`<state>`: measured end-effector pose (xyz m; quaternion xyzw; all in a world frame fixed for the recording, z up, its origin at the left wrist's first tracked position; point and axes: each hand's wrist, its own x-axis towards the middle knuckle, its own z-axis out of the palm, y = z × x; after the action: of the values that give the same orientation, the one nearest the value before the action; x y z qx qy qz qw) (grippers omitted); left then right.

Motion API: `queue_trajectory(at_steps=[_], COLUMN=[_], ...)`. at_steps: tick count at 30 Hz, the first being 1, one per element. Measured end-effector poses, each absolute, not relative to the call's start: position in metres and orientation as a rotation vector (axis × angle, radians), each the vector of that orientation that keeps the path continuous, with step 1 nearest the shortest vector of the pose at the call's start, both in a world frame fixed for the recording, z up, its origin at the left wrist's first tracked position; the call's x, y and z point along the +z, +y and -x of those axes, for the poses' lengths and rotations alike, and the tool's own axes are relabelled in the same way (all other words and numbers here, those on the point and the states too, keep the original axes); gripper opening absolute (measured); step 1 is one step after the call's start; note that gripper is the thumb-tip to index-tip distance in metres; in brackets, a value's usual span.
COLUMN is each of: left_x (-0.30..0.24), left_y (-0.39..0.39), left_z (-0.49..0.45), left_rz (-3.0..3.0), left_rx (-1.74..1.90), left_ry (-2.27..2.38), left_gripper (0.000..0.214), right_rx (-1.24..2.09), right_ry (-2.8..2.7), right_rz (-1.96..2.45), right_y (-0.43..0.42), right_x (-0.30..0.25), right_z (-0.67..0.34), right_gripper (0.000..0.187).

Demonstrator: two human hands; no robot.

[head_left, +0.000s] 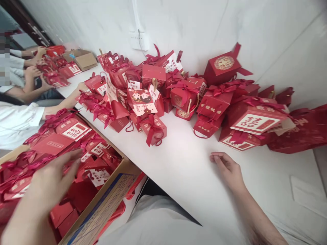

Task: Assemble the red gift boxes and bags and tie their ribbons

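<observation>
My left hand [55, 177] is over a large cardboard carton [117, 185] packed with red gift boxes. Its fingers are stretched out with the thumb apart, slightly blurred, and nothing shows in them. Near it in the carton lie a red box with a white label [76, 131] and other boxes with ribbon bows. My right hand [228, 168] rests low over the white table [176, 170], fingers curled in toward the thumb, holding nothing visible. Closest beyond it stand a red box with a cord handle [206, 126] and a larger box with a white label [255, 122].
Red gift boxes with bows line the wall, among them a small bowed box [153, 131] and a tall box [222, 66]. A red bag [304, 129] lies at the right. Co-workers' hands [33, 71] handle boxes at far left, near an open carton [85, 59].
</observation>
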<state>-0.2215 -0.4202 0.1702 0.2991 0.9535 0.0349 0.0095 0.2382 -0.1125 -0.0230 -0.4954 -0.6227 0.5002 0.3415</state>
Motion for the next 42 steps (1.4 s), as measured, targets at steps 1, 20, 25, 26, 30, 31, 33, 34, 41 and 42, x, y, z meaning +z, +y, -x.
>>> queue_trajectory(at_steps=[1, 20, 25, 26, 30, 31, 33, 34, 41, 42], left_x=[0.170, 0.089, 0.046, 0.037, 0.012, 0.010, 0.008, 0.008, 0.006, 0.005], left_y=[-0.407, -0.114, -0.059, -0.052, -0.040, -0.040, -0.042, -0.043, -0.047, -0.047], left_z=[0.198, 0.014, 0.008, 0.006, 0.005, 0.006, 0.011, 0.014, 0.018, 0.017], left_rz=[-1.050, -2.082, -1.963, -1.935, -1.846, -1.824, -1.791, -1.780, -1.756, -1.759], left_rx=[0.242, 0.668, 0.835, 0.893, 1.050, 1.074, 1.098, 1.101, 1.067, 1.056], left_ry=[3.012, 1.261, 1.196, 1.196, 1.245, 1.258, 1.283, 1.293, 1.327, 1.323], left_gripper=[0.050, 0.024, 0.021, 0.021, 0.026, 0.027, 0.027, 0.027, 0.027, 0.026], right_rx=[1.291, 0.551, 0.107, 0.033, -0.066, 0.012, 0.099, 0.126, 0.190, 0.233], right_ry=[-1.640, -1.564, -1.478, -1.463, -1.234, -1.159, -1.126, -1.131, -1.312, -1.444], right_rz=[1.271, 1.081, 1.194, 1.240, 1.568, 1.669, 1.752, 1.776, 1.803, 1.718], right_y=[-0.112, -0.085, -0.032, -0.017, 0.036, 0.044, 0.051, 0.050, -0.002, -0.014], right_x=[-0.023, 0.021, 0.073, 0.081, 0.088, 0.084, 0.074, 0.069, 0.080, 0.086], right_z=[-0.237, -0.234, -0.290, -0.304, -0.348, -0.355, -0.363, -0.366, -0.414, -0.423], right_gripper=[0.036, 0.023, 0.019, 0.019, 0.036, 0.040, 0.033, 0.027, 0.021, 0.021])
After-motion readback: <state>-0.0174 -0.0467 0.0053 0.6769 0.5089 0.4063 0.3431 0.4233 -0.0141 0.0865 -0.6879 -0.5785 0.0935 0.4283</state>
